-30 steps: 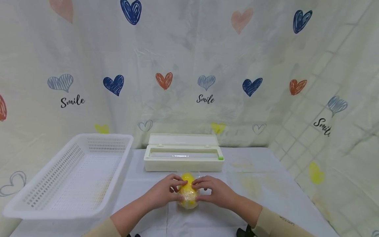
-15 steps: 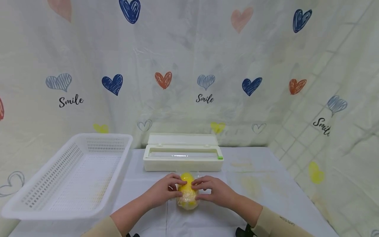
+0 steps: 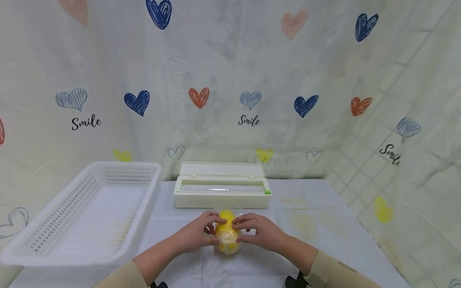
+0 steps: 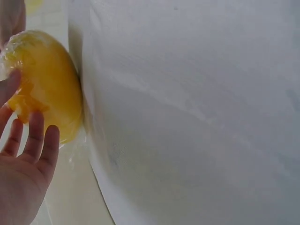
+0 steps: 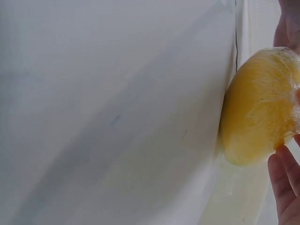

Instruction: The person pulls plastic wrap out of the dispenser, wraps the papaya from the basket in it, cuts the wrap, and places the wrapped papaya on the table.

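A rounded yellow fruit point(image 3: 228, 237), wrapped in clear cling film, sits on the white-covered table between my hands. My left hand point(image 3: 197, 233) holds it from the left, thumb near the front and index fingertip on the upper side. From the right, my right hand point(image 3: 260, 233) holds it in the same way. Both wrist views show the fruit's smooth yellow side point(image 4: 56, 89) and its crinkled film point(image 5: 281, 70). In the left wrist view, the other fingers spread beside the fruit. The fruit's exact kind is unclear.
Just behind the fruit stands a white cling-film dispenser point(image 3: 222, 201), its lid raised and a green slider at its right end. A white perforated plastic basket point(image 3: 72, 262) stands on the left. A heart-patterned curtain point(image 3: 223, 136) hangs behind the table.
Little differs. Both hands keep their hold on the wrapped fruit, with only slight shifts of the fingers, and the head view drifts a touch.
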`<act>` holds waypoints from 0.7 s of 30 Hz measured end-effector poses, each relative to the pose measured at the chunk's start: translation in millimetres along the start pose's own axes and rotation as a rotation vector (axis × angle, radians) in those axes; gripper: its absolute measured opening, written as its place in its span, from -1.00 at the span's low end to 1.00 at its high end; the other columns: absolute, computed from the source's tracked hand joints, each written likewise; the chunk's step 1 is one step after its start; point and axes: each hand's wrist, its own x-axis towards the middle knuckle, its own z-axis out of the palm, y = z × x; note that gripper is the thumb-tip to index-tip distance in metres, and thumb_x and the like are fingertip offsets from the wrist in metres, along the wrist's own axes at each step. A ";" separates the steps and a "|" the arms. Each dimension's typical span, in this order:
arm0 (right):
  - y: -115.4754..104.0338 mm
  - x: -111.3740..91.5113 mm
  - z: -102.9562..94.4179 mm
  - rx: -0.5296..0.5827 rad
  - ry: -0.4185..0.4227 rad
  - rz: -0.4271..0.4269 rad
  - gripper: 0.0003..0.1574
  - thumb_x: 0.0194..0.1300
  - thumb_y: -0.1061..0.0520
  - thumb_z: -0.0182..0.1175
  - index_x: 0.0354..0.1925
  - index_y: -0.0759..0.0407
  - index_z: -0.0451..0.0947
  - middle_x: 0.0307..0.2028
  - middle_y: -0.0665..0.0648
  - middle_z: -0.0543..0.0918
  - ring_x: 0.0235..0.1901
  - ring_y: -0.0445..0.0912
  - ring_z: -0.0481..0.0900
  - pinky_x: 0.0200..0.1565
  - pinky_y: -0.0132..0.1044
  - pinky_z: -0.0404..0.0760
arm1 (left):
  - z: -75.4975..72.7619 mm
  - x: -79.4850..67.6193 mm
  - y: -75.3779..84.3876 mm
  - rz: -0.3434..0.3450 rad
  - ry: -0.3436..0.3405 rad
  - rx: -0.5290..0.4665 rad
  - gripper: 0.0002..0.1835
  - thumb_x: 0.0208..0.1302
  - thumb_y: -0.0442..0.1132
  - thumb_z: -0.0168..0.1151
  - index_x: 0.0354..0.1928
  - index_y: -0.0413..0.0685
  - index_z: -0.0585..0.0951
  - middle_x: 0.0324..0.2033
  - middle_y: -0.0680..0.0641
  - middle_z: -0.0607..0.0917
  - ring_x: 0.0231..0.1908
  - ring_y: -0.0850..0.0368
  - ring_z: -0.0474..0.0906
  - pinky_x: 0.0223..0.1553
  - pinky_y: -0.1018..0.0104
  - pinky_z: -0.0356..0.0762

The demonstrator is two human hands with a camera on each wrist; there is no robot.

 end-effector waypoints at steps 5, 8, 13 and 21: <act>0.5 -3.1 3.8 -0.033 0.033 -0.057 -0.50 0.22 -0.18 0.34 0.07 -0.01 0.69 0.06 -0.09 0.65 0.07 -0.12 0.59 0.09 -0.17 0.59 | -0.1 -5.7 -1.5 0.022 -0.036 0.028 -0.39 0.19 -0.11 0.44 0.29 0.29 0.49 0.27 0.07 0.32 -0.10 0.23 0.49 -0.02 0.32 0.56; -0.3 -5.2 5.0 -0.045 0.061 -0.108 -0.51 0.21 -0.14 0.37 0.07 0.00 0.69 0.06 -0.07 0.65 0.07 -0.11 0.59 0.08 -0.18 0.59 | -0.4 -11.9 -1.4 0.039 -0.065 0.024 -0.31 0.21 -0.05 0.41 0.37 0.28 0.38 0.33 0.06 0.25 -0.04 0.21 0.46 0.01 0.27 0.55; -4.0 -6.4 3.9 -0.040 0.081 -0.109 -0.51 0.20 -0.14 0.39 0.09 -0.08 0.66 0.12 -0.03 0.60 0.08 -0.08 0.57 0.00 -0.22 0.63 | 2.7 -20.7 3.7 0.010 -0.032 0.021 -0.29 0.22 0.08 0.40 0.38 0.23 0.36 0.34 0.02 0.23 0.04 0.14 0.44 -0.02 0.22 0.55; 5.7 3.1 -10.0 0.096 -0.052 0.082 -0.43 0.36 -0.16 0.24 0.30 -0.18 0.51 0.07 -0.01 0.50 -0.06 -0.04 0.52 -0.13 -0.19 0.63 | 13.8 -23.7 10.8 -0.091 0.035 -0.006 -0.38 0.26 0.21 0.30 0.30 0.27 0.36 0.35 0.03 0.23 0.06 0.10 0.47 -0.14 0.28 0.56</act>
